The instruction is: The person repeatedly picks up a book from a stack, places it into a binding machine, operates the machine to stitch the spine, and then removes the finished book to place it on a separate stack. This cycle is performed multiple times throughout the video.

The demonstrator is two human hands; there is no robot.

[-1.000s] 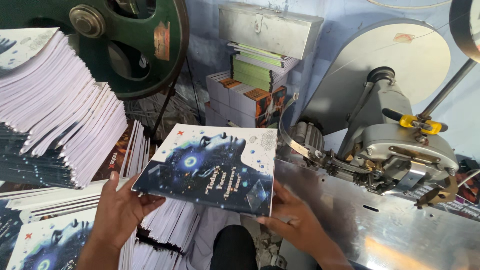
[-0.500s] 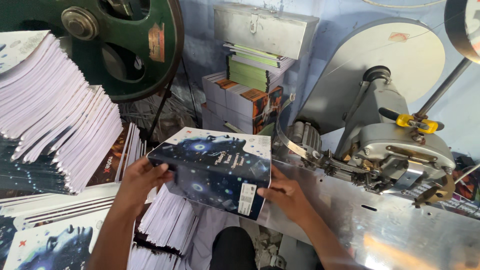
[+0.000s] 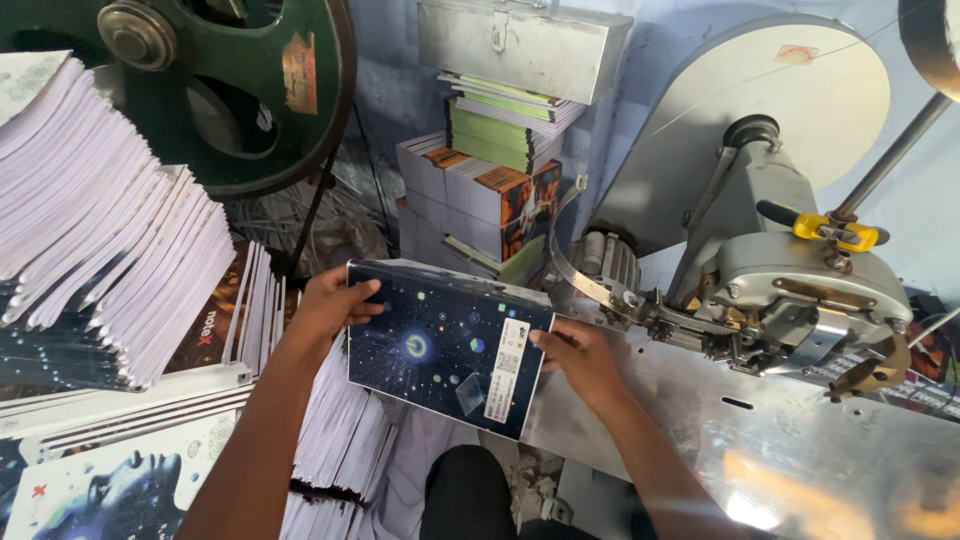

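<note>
I hold a dark blue booklet [image 3: 440, 345] with a starry cover and a white label strip, tilted in front of me. My left hand [image 3: 330, 305] grips its left edge, thumb on the cover. My right hand [image 3: 578, 362] grips its right edge beside the label. The booklet hangs just left of the machine's steel table [image 3: 780, 440]. Below it lies a pile of white-edged booklets [image 3: 335, 440].
A stitching machine head [image 3: 790, 290] with a yellow-handled lever [image 3: 835, 232] stands on the right. A green flywheel [image 3: 210, 80] is at upper left. Fanned booklet stacks [image 3: 100, 230] fill the left; more stacks [image 3: 490, 190] and a metal box [image 3: 520, 45] stand behind.
The booklet was open and flat a second ago, then folded. Now it is closed and turned, with the label side facing me, and my hands have shifted to its side edges.
</note>
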